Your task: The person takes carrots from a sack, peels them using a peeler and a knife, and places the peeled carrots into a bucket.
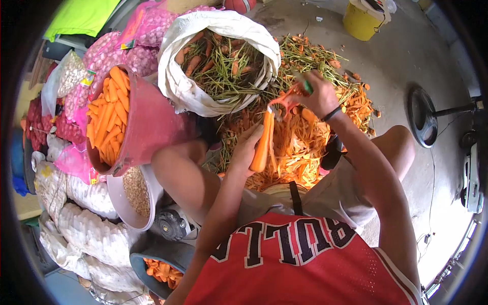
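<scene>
Left fingers (249, 138) around carrot (261, 147), peelings (304, 140) beneath

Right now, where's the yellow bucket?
In the head view, the yellow bucket stands on the floor at the upper right, beyond the carrot peelings and the right hand.

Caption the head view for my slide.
Left hand holds a carrot as the right hand wields a peeler above orange peelings.

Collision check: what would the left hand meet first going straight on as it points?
Likely the red peeler in the right hand, at the held carrot's tip; depth is unclear.
</scene>
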### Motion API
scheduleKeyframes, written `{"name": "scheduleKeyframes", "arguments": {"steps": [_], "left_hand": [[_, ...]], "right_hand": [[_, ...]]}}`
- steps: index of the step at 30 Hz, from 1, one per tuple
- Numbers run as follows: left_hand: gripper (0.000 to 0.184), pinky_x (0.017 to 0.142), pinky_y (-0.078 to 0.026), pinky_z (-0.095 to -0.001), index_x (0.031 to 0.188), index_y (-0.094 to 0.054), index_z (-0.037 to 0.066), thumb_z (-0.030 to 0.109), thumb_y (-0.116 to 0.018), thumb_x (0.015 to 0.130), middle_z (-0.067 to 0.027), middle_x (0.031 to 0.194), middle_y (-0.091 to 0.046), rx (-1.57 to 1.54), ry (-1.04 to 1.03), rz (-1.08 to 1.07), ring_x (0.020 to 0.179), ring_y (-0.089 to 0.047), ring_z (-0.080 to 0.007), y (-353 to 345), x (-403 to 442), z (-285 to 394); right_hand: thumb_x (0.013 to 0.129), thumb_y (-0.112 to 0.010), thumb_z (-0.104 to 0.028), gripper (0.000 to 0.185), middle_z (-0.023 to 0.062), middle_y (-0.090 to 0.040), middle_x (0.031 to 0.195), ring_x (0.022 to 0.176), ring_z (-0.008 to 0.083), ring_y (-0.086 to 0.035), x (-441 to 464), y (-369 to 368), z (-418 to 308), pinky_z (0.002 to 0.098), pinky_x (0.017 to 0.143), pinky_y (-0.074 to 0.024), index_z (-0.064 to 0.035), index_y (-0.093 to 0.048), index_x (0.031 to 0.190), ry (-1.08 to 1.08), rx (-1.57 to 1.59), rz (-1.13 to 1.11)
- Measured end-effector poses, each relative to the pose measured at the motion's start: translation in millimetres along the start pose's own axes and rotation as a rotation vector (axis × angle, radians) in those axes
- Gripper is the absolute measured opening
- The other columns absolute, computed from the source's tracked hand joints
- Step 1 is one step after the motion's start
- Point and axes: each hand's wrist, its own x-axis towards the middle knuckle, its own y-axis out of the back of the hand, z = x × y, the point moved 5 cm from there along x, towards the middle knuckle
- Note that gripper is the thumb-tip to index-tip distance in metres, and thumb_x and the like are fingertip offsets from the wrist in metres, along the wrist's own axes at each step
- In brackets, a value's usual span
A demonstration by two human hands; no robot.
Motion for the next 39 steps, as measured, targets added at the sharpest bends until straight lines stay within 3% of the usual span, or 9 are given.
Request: {"name": "scheduleKeyframes", "arguments": {"steps": [3, 9, 15, 19, 21, 24, 32, 36, 39], "left_hand": [[0.033, 0.060, -0.054, -0.0291, 0.120, -0.058, 0.006, 0.031, -0.051, 0.100, -0.0050, 0.090, -0.064, -0.104, 0.042, -0.025, 0.070, -0.062, -0.0126, 2, 4, 5], [0.032, 0.062, -0.053, -0.0272, 0.121, -0.057, 0.008, 0.032, -0.051, 0.100, -0.0023, 0.090, -0.063, -0.062, 0.072, -0.049, 0.076, -0.062, -0.0144, 0, 0, 2], [0.034, 0.060, -0.052, -0.0268, 0.122, -0.058, 0.010, 0.034, -0.048, 0.101, -0.0021, 0.090, -0.063, -0.144, 0.063, -0.161, 0.074, -0.062, -0.0120, 4, 5, -3], [0.033, 0.060, -0.054, -0.0273, 0.119, -0.059, 0.008, 0.032, -0.047, 0.101, -0.0047, 0.093, -0.065, -0.060, 0.006, 0.017, 0.074, -0.064, -0.0121, -10, 1, 3], [0.032, 0.058, -0.054, -0.0271, 0.117, -0.059, 0.006, 0.031, -0.047, 0.101, -0.0047, 0.091, -0.065, 0.021, 0.032, 0.063, 0.073, -0.064, -0.0119, -4, -5, -2], [0.032, 0.060, -0.054, -0.0299, 0.117, -0.058, 0.007, 0.033, -0.050, 0.100, -0.0038, 0.087, -0.063, 0.095, 0.118, 0.053, 0.069, -0.062, -0.0121, -4, -13, -6], [0.045, 0.083, -0.049, -0.0363, 0.130, -0.052, 0.010, 0.042, -0.050, 0.099, 0.0030, 0.079, -0.054, -0.270, -0.061, 0.070, 0.067, -0.052, -0.0087, 7, 8, 6], [0.041, 0.068, -0.049, -0.0326, 0.124, -0.055, 0.011, 0.042, -0.051, 0.099, 0.0043, 0.077, -0.054, -0.380, -0.071, 0.084, 0.066, -0.052, -0.0088, 6, 12, 0], [0.039, 0.058, -0.047, -0.0319, 0.119, -0.055, 0.009, 0.041, -0.052, 0.098, 0.0016, 0.077, -0.056, -0.366, -0.113, 0.169, 0.064, -0.053, -0.0118, 6, 14, -8]], "right_hand": [[0.065, -0.088, -0.028, 0.050, 0.0109, -0.065, 0.087, 0.080, 0.0258, -0.065, -9, -5, 4, 0.0355, 0.068, -0.0544, -0.0038, -0.065, 0.102, -0.179, 0.276, -0.061], [0.067, -0.084, -0.035, 0.054, 0.0095, -0.065, 0.092, 0.081, 0.0268, -0.064, -32, -16, -58, 0.0406, 0.070, -0.0549, -0.0191, -0.069, 0.116, 0.339, 0.136, -0.152], [0.067, -0.085, -0.035, 0.043, 0.0134, -0.064, 0.092, 0.080, 0.0280, -0.064, -10, 0, -3, 0.0404, 0.067, -0.0542, -0.0059, -0.062, 0.088, -0.076, 0.240, -0.062], [0.065, -0.087, -0.028, 0.051, 0.0101, -0.063, 0.090, 0.079, 0.0276, -0.063, -42, -14, -70, 0.0388, 0.068, -0.0534, -0.0106, -0.067, 0.108, 0.363, 0.195, -0.170], [0.068, -0.085, -0.031, 0.055, 0.0098, -0.062, 0.086, 0.075, 0.0285, -0.062, -33, -18, -45, 0.0397, 0.068, -0.0546, -0.0213, -0.067, 0.119, 0.329, 0.156, -0.173], [0.065, -0.085, -0.043, 0.058, 0.0115, -0.062, 0.087, 0.079, 0.0284, -0.062, -1, 3, 23, 0.0407, 0.071, -0.0524, -0.0033, -0.066, 0.104, -0.035, -0.143, 0.004], [0.070, -0.075, -0.061, 0.081, 0.0208, -0.067, 0.094, 0.088, 0.0325, -0.066, -36, -41, 28, 0.0410, 0.079, -0.0515, -0.0063, -0.059, 0.128, -0.421, -0.009, -0.506], [0.080, -0.066, -0.059, 0.077, 0.0234, -0.067, 0.093, 0.090, 0.0348, -0.066, -63, -82, 27, 0.0429, 0.080, -0.0516, -0.0016, -0.055, 0.130, -0.435, -0.026, -0.851], [0.082, -0.065, -0.057, 0.062, 0.0223, -0.065, 0.090, 0.086, 0.0364, -0.064, -76, -93, 28, 0.0448, 0.076, -0.0495, 0.0004, -0.060, 0.106, -0.348, -0.030, -0.756]]}}
